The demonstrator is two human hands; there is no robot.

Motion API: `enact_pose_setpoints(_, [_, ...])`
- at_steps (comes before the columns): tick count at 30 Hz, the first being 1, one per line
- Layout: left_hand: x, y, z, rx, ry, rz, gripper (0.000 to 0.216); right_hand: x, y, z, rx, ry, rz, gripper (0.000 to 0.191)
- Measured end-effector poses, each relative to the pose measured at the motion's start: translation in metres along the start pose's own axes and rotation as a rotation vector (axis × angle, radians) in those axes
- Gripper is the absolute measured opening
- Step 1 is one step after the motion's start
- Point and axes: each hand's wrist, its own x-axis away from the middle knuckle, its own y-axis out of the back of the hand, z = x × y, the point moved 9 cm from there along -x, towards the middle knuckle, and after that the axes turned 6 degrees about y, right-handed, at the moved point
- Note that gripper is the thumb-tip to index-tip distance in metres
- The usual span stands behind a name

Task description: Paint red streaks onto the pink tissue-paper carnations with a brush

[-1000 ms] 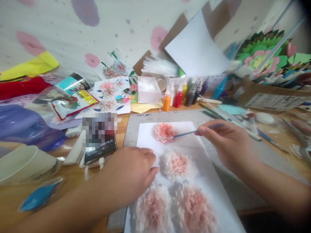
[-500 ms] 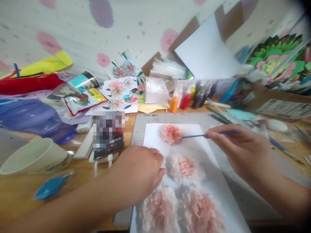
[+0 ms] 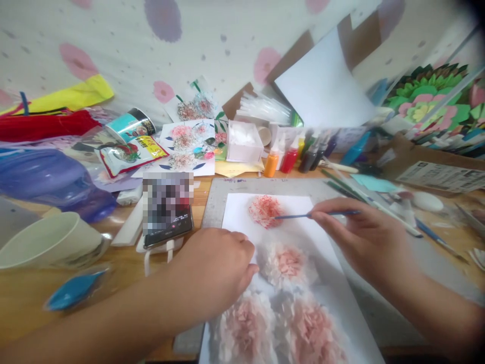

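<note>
My right hand (image 3: 364,237) pinches a slim blue paintbrush (image 3: 293,217) between thumb and fingertips, the handle lying nearly level and pointing left. My left hand (image 3: 220,263) rests low over the left side of a white sheet (image 3: 237,215), its fingers bent under; I cannot tell whether they grip anything there.

The red-flecked flower (image 3: 263,211) lies near the top of the sheet, beyond my left hand and to the left of my right, with the brush tip at its lower right part. It is round and pale, covered all over in short orange-red strokes (much brighter than its neighbours). Nearer to me, just right of my left fingers, sits a white flower with a soft pink heart (image 3: 290,260). Below that are two larger blooms side by side, a left one (image 3: 246,323) and a right one (image 3: 314,326), both ruffled, dusty pink in the middle and whitish at the edges.

Under the sheet spreads a grey mat (image 3: 220,194). Left of it a phone (image 3: 174,230) with a white cable lies beyond my forearm, and farther left is a pale cup (image 3: 45,240) with a blue packet (image 3: 78,289) near it. Past the mat stand an orange bottle (image 3: 272,164), a red bottle (image 3: 290,157) and several darker ones.
</note>
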Motion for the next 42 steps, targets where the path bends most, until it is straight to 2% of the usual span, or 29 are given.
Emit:
enact_pose_setpoints(11, [0.001,0.0,-0.002,-0.001,-0.005,-0.006,0.029,-0.004,0.001,0.004,0.013,0.024,-0.001,0.009])
enact_pose_setpoints(29, [0.001,0.0,-0.002,0.011,0.0,-0.002,0.028,-0.001,0.003,0.0,0.01,-0.01,-0.014,0.013])
enact_pose_setpoints(34, [0.004,0.0,-0.002,0.007,-0.013,-0.016,0.029,-0.002,-0.001,0.003,-0.02,0.014,0.023,0.011])
enact_pose_setpoints(38, [0.005,0.004,-0.003,0.01,-0.018,-0.039,0.026,-0.004,0.022,0.002,0.02,-0.046,-0.039,0.01])
enact_pose_setpoints(42, [0.002,0.012,0.002,0.045,0.008,-0.11,0.025,0.002,0.075,-0.004,0.08,-0.153,-0.232,0.011])
